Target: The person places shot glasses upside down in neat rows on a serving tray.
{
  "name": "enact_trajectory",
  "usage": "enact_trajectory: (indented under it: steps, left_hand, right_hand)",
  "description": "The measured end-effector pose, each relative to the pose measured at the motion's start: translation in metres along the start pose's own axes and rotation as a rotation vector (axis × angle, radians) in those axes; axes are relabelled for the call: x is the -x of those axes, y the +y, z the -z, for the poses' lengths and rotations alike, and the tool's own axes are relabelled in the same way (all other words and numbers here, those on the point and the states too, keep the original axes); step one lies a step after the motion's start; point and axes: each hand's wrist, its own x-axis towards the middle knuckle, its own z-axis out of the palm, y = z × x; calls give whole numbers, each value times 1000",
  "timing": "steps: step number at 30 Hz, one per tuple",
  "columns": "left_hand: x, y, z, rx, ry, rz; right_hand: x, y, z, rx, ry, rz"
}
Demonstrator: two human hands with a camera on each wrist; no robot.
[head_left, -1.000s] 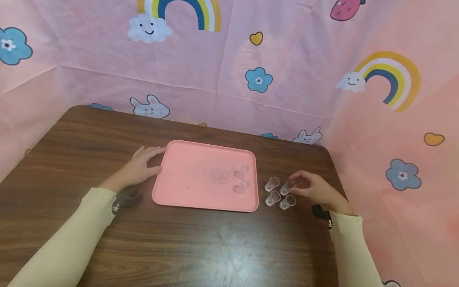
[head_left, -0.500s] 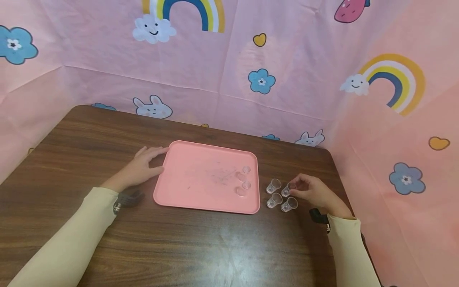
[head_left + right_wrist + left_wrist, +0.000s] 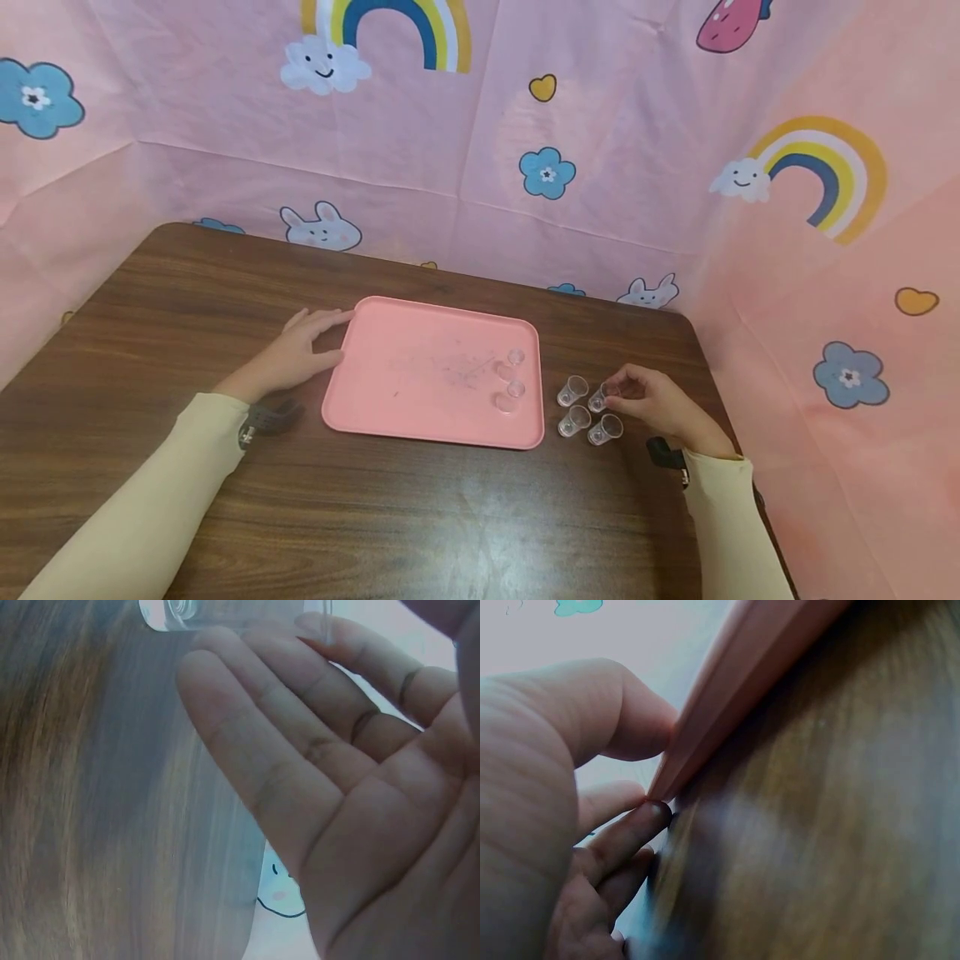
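A pink rectangular tray point(image 3: 435, 325) lies on the brown wooden table. My left hand point(image 3: 292, 350) is at its left side, with thumb and fingertips touching the rim and the fingers loosely extended. To the right of the tray, several small clear cups point(image 3: 574, 422) stand close together, mouths up. My right hand point(image 3: 658, 402) pinches the far right cup point(image 3: 597, 402) of this group between thumb and fingers. In the right wrist view part of a clear cup point(image 3: 169, 613) shows at the top edge, beside the fingertips.
Two more small clear cups point(image 3: 515, 388) stand on the right part of the tray, seemingly narrow end up. Dark scuff marks point(image 3: 461, 371) show on the tray's middle. A pink patterned cloth point(image 3: 420, 158) hangs behind and beside the table point(image 3: 375, 525).
My right thumb and fingers have closed on the far right cup's rim. The left hand keeps its place at the tray. The head view has shifted slightly.
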Motion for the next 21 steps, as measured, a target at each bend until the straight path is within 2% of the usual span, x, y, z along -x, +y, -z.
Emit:
enact_trajectory:
  steps: [7, 13, 21]
  left_hand:
    - [-2, -2, -1, -4, 3, 16]
    - [-1, -3, -1, -10, 11, -1]
    - [-1, -3, -2, -8, 7, 7]
  right_hand:
    - [-1, 2, 0, 37, 18, 50]
    - [-1, 1, -1, 40, 9, 25]
    - [1, 4, -1, 75, 23, 15]
